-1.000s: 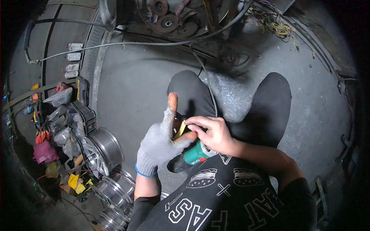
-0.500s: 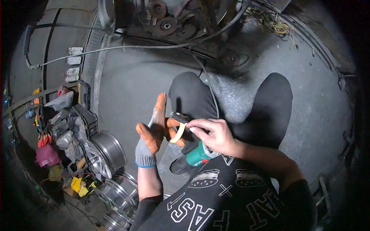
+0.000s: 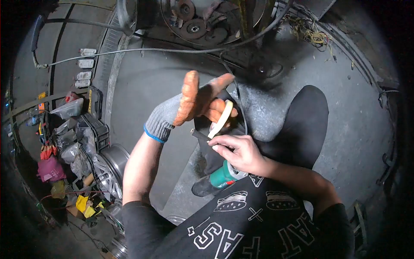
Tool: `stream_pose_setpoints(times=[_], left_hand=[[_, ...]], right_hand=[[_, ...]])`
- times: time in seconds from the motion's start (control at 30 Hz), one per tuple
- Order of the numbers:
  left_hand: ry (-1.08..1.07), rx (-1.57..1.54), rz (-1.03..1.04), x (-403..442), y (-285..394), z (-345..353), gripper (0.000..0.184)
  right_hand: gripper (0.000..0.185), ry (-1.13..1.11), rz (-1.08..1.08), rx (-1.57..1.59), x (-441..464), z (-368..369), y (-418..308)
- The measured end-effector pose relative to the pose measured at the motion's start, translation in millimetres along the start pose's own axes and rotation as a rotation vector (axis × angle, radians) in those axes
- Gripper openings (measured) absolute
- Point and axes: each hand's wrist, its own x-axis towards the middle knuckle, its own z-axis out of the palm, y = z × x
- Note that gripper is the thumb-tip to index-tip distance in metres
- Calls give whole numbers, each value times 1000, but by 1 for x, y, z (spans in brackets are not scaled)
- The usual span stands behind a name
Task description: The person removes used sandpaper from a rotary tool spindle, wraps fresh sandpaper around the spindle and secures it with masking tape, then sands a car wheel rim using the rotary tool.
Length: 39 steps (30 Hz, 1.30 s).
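My left hand [image 3: 202, 97], in a grey glove with orange coating, has its thumb and index finger stretched out and spread. Its other fingers bend beside a curved pale yellow strip [image 3: 223, 119], and I cannot tell whether they touch it. With thumb and index finger, my bare right hand [image 3: 241, 153] pinches the strip's lower end together with a short black piece [image 3: 199, 134]. Whether strip and black piece are one item is unclear. Below the right hand, a green angle grinder [image 3: 222, 174] lies against my lap, partly hidden by the hand and shirt.
Car wheel rims [image 3: 110, 170] stand at the left, near a black crate [image 3: 97, 131] and plastic bags [image 3: 69, 108]. A grey cable [image 3: 151, 52] crosses ahead, in front of worn grinding discs [image 3: 193, 28]. Tangled wire [image 3: 317, 38] lies at the upper right.
My left hand has moved up and to the right, turning at the wrist. The yellow strip, which curved downward, now curves upward from my right fingers. The right hand stays nearly in place.
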Motion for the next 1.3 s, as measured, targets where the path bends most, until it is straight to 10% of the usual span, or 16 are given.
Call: stream_pose_setpoints(times=[0.17,0.57,0.67,0.77,0.9,1.13,1.3], left_hand=[[-60,853,273,-27,24,30,76],[254,913,184,-98,-32,77,100],[427,452,366,-107,-88,56,115],[640,96,351,-105,-105,40,57],[793,415,193,-96,-103,45,28],[840,556,105,-75,-88,64,29],[851,341,43,-72,-101,59,28]], right_hand=[[15,-13,32,-43,3,-3,4],[35,19,-27,-208,1,-5,23],[24,59,43,-47,8,-4,7],[24,-9,205,-51,6,-6,5],[23,-4,109,-115,6,-5,0],[21,-36,124,-200,5,-5,-3],[30,-434,561,794,21,-27,33]])
